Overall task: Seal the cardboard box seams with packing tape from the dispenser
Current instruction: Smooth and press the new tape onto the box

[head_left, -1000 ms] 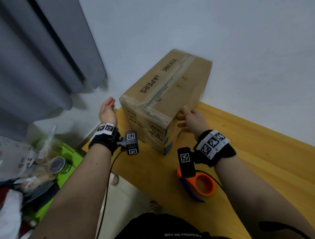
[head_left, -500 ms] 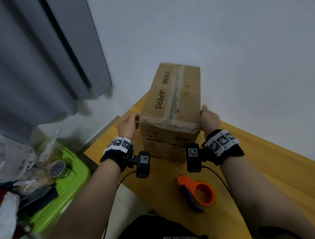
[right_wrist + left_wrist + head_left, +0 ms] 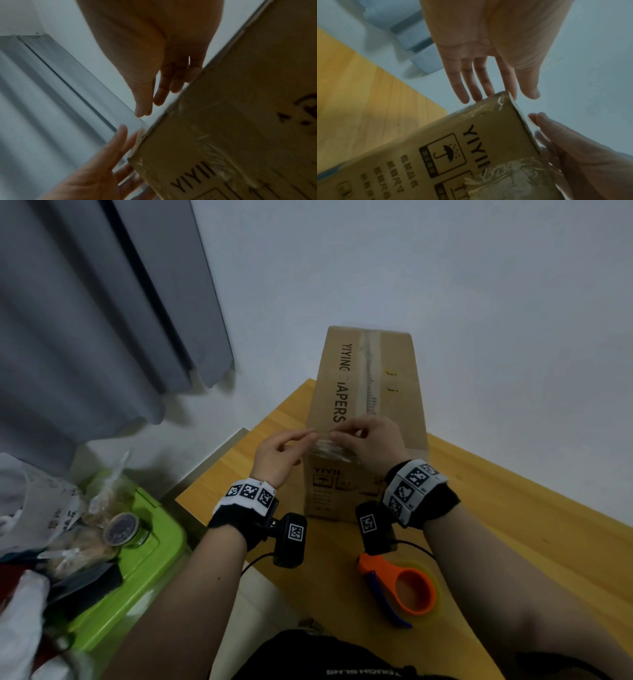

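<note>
The tall cardboard box stands on the yellow table, with old clear tape along its top seam. Wrinkled clear tape covers its near top edge. My left hand reaches in with straight fingers that touch the box's near top left corner. My right hand hovers over the same edge, thumb and forefinger pressed together on a loose bit of the clear tape. The orange tape dispenser lies on the table under my right wrist, untouched.
A green bin full of bags and a jar stands left of the table, below its edge. A grey curtain hangs at the left. The white wall is close behind the box. Bare tabletop extends to the right.
The box was turned so its short face is toward me. Both hands left its sides and came together over the near top edge.
</note>
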